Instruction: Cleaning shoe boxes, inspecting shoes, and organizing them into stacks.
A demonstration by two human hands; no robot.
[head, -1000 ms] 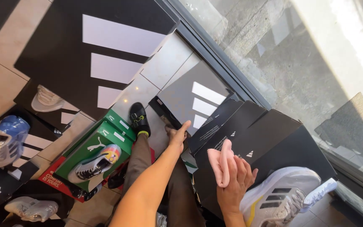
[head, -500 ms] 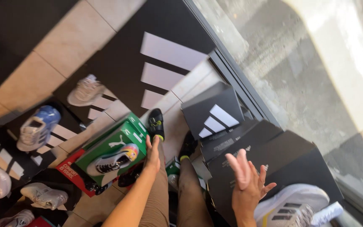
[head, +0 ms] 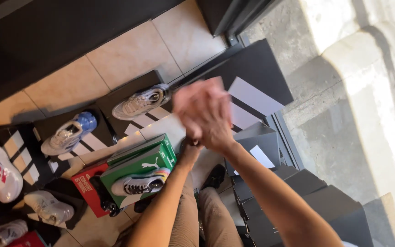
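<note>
Change: hands, apart half a second ago, now meet at frame centre; the view has swung, black boxes slid to 5 o'clock.
Hands: right hand [head: 206,116] lies over left hand [head: 192,145], pressed together, blurred; cannot tell whether anything is gripped.
Nearest thing: green shoebox [head: 139,165], at 7 o'clock from the hands, on the floor [head: 129,50].
Look: lid on, white sneaker [head: 140,183] lying atop it.
Under it: red box [head: 87,185].
Black boxes [head: 307,196]: closed.

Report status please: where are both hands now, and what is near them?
Left hand and right hand pressed together in the air, blurred, holding nothing visible. Green shoe box with a sneaker on top nearest below. Nothing between.
</note>
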